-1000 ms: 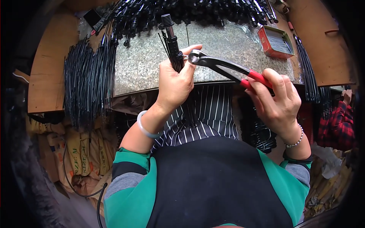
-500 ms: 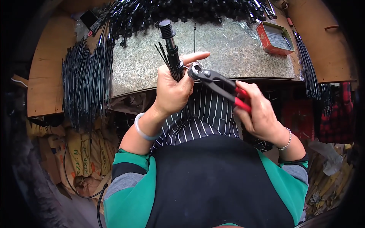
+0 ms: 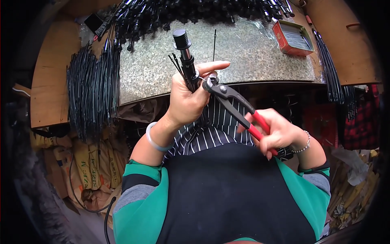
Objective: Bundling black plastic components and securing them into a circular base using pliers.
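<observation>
While the left hand (image 3: pixel 186 102) held the black rod (image 3: pixel 187 64) up above the near edge of the table (image 3: pixel 150 69), the pincers (image 3: pixel 233 110) met it from the right, their head just beside the left thumb and the rod's lower visible part. That small gap between rod and pincer head, bridged by what looked like a short bit of wire (image 3: pixel 200 77), was the relation that mattered. The rod's long axis pointed away from the person, its top leaning slightly left; the pincers slanted from the left thumb down toward the lower right. The left hand was the nearer of the 2, closed around the rod and a few thin black strips (image 3: pixel 175 64), with its index finger stretched out to the right. The right hand (image 3: pixel 278 133) lay farther off, curled rather loosely about the handles, which stood apart; whether the pincer head gripped the wire could not be told.

The rod was dark and slim, with a ribbed black cap at the far end, a shiny metal section beneath it and black collars lower down. The pincers had a grey-black head with 1 round pivot, and 2 dark arms ending in red grips.
</observation>
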A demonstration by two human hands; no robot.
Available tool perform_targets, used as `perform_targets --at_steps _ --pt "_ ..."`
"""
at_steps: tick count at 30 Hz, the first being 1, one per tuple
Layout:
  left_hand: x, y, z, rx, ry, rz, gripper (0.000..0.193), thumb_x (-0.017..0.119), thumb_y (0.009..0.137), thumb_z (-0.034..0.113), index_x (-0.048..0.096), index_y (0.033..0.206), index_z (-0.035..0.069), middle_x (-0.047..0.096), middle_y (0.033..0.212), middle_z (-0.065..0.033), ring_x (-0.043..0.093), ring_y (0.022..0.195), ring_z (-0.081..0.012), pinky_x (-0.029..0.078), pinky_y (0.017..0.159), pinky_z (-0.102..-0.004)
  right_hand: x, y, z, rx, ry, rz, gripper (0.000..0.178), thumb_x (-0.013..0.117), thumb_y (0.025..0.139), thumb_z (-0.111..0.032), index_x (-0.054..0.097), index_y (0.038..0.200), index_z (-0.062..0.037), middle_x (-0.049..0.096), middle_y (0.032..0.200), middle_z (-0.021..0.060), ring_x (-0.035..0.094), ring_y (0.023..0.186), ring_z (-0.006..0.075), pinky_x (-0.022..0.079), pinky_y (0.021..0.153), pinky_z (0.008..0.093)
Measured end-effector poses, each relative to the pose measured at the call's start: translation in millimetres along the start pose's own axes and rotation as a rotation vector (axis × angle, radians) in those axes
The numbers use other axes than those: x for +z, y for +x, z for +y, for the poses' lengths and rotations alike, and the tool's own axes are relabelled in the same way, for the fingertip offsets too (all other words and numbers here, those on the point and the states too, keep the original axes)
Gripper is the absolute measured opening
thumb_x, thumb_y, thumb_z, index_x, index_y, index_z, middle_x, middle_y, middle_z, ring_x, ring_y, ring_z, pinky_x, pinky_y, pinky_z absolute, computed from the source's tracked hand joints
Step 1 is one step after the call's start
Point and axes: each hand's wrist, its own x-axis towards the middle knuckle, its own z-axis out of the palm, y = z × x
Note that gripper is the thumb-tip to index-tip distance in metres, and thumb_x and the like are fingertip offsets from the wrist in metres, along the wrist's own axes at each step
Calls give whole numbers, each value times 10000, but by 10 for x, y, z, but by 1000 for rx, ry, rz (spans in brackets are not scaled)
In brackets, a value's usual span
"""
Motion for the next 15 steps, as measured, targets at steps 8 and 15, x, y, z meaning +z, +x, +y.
perform_targets --at_steps 8,15 --pt "81 9 21 -105 19 67 283 426 902 26 506 1132 -120 391 564 67 328 426 13 239 389 -154 -33 76 98 -508 -997 421 682 581 768 -37 257 1367 0 492 1028 188 537 855 303 441 773 349" --pt "97 28 25 -72 34 54 280 436 900 26 511 1121 -128 390 561 71 326 434 13 236 398 -157 -77 84 89 -424 -975 461 470 525 829 -72 399 1272 20 535 1021 201 567 894 326 451 751 354"
